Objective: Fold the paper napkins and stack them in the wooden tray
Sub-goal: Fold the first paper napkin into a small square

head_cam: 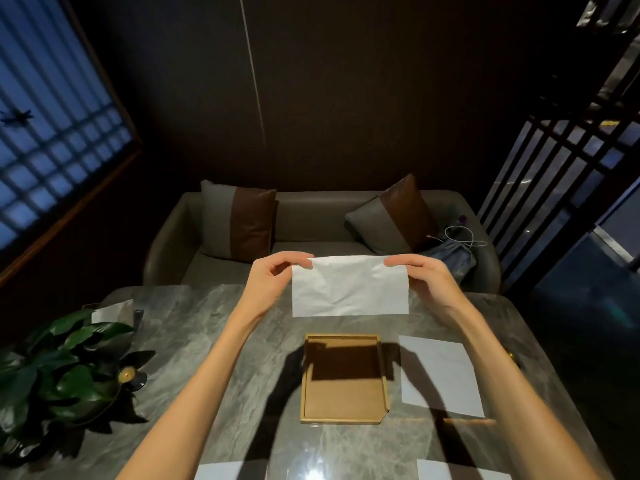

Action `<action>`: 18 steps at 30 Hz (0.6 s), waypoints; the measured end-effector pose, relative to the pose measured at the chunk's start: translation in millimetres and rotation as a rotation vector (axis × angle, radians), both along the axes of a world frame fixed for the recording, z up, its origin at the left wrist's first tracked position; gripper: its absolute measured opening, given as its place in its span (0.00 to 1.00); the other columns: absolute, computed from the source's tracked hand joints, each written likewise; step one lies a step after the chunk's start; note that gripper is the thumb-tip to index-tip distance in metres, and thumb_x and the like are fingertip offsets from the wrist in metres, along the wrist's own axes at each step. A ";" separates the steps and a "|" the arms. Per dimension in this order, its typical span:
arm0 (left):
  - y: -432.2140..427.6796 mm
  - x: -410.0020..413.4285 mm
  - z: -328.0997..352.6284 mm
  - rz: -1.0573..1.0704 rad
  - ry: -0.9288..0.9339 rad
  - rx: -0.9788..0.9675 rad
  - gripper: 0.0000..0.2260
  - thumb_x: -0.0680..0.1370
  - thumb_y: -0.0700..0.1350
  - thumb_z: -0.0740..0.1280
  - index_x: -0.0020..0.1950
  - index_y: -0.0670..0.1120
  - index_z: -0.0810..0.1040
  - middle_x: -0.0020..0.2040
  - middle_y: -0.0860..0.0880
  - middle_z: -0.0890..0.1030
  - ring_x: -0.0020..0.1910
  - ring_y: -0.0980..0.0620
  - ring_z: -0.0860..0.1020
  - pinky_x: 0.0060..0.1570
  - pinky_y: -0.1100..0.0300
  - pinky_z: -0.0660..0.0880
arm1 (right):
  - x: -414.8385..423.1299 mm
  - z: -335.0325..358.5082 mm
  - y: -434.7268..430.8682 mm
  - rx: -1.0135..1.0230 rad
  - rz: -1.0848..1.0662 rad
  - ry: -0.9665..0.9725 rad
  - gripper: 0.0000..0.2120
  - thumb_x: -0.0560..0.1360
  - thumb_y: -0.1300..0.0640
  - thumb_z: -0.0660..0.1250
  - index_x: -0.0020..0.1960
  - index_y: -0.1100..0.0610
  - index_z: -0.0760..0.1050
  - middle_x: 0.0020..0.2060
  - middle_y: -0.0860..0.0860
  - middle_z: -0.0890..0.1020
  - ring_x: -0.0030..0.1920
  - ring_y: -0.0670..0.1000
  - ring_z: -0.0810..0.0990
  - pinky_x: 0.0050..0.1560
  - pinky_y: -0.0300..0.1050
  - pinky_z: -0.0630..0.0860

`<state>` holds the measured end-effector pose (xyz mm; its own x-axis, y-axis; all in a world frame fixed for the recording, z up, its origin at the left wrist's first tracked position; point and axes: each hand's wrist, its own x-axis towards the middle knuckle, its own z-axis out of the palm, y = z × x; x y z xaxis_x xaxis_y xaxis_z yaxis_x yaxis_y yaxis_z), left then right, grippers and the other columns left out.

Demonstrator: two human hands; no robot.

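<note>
Between my left hand [268, 282] and right hand [424, 278], fingers [294, 259] pinching its top corners, I hold the white rectangular paper napkin [349, 287] taut, likely to square its fold, above the shallow wooden tray [343, 400].

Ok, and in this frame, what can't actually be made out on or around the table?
Head view only.
held napkin: single or already doubled, unclear; only its flat face shows, pinched by left hand and right hand.
bottom-left napkin and bottom-right napkin: cut off by the frame's lower edge.
wooden tray: far half darkened by shadow.
brass-coloured object: mostly hidden behind the right forearm.
</note>
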<state>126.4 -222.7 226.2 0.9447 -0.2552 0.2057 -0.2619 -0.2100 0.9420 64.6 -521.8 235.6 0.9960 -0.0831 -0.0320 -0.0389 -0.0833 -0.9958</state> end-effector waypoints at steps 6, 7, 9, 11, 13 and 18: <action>0.5 6.5 1.7 -0.003 -0.044 0.055 0.20 0.80 0.31 0.63 0.45 0.54 0.86 0.53 0.61 0.85 0.57 0.60 0.81 0.58 0.58 0.80 | 3.3 5.1 11.1 -0.110 -0.092 -0.046 0.11 0.82 0.59 0.63 0.55 0.49 0.82 0.53 0.47 0.84 0.55 0.48 0.81 0.52 0.41 0.78; 2.3 7.2 1.3 -0.035 -0.077 0.157 0.21 0.78 0.28 0.62 0.45 0.53 0.85 0.55 0.61 0.84 0.60 0.60 0.80 0.60 0.58 0.79 | 5.3 5.8 13.1 -0.174 -0.127 -0.083 0.10 0.81 0.59 0.65 0.57 0.48 0.81 0.51 0.45 0.84 0.54 0.45 0.81 0.51 0.38 0.78; 2.8 8.6 -0.9 -0.105 -0.167 0.422 0.24 0.74 0.24 0.60 0.51 0.52 0.84 0.67 0.55 0.79 0.72 0.53 0.73 0.66 0.55 0.75 | 10.8 12.3 17.5 -0.287 -0.144 -0.166 0.15 0.80 0.61 0.66 0.63 0.48 0.78 0.47 0.46 0.82 0.48 0.40 0.80 0.49 0.34 0.76; -6.1 7.5 0.5 -0.154 -0.156 0.481 0.24 0.76 0.28 0.62 0.64 0.52 0.78 0.77 0.51 0.68 0.80 0.49 0.59 0.74 0.49 0.63 | 20.6 24.7 22.9 -0.473 -0.012 -0.197 0.21 0.80 0.61 0.66 0.71 0.48 0.72 0.45 0.49 0.82 0.48 0.42 0.80 0.52 0.35 0.74; -25.0 3.9 6.6 -0.260 -0.080 0.440 0.24 0.80 0.43 0.68 0.74 0.56 0.67 0.80 0.53 0.62 0.81 0.51 0.52 0.77 0.48 0.52 | 33.0 41.6 34.0 -0.726 0.210 -0.192 0.25 0.80 0.60 0.66 0.75 0.46 0.66 0.49 0.50 0.83 0.53 0.47 0.81 0.56 0.41 0.73; -59.2 -0.8 16.0 -0.354 0.045 0.303 0.11 0.82 0.46 0.67 0.59 0.41 0.82 0.53 0.44 0.85 0.52 0.50 0.82 0.55 0.45 0.77 | 53.2 67.8 52.5 -1.093 0.342 -0.307 0.26 0.80 0.57 0.67 0.74 0.41 0.65 0.49 0.44 0.76 0.55 0.47 0.78 0.54 0.41 0.74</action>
<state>125.6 -281.9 242.2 0.7952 -0.6055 0.0331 -0.3272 -0.3824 0.8642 117.8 -469.3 303.5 0.9255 0.3538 0.1350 0.3785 -0.8555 -0.3533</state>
